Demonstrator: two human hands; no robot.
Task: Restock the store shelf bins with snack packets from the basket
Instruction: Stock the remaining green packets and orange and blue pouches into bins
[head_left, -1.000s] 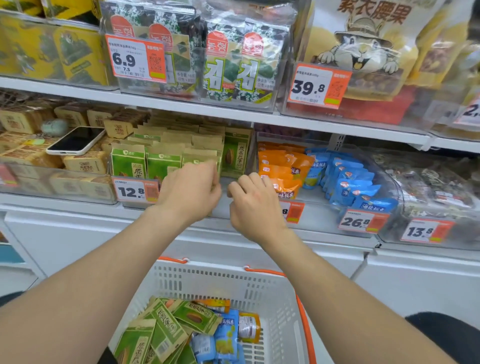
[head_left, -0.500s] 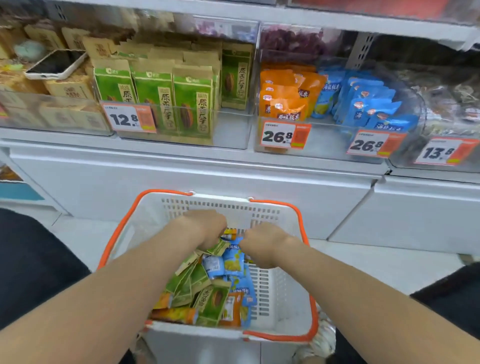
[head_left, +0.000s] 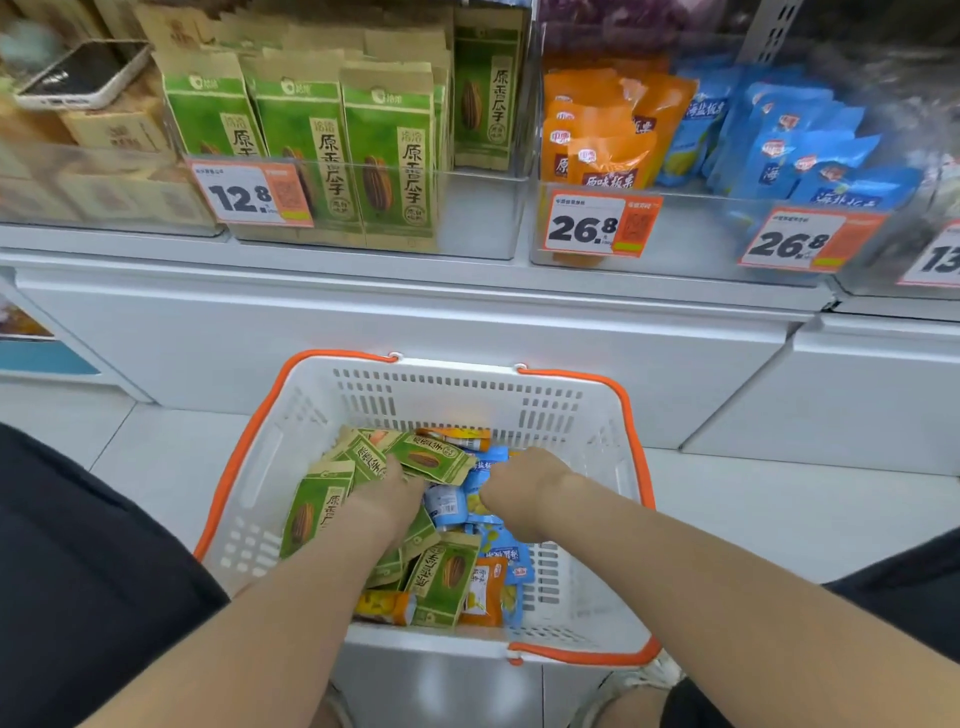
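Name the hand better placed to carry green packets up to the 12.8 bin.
Left. The left hand lies among the green packets, nearer the 12.8 bin; the right hand sits on blue packets.

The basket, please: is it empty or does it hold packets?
Not empty: the basket holds a heap of green, blue and orange packets.

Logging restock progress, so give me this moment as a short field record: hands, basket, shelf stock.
left hand: in basket, among green packets; fingers hidden
right hand: in basket, on blue packets; grip unclear
basket: white, orange handles; mixed green, blue, orange packets
green shelf packs: upright, tag 12.8
orange shelf packs, blue shelf packs: tags 26.8
phone: on far-left boxes
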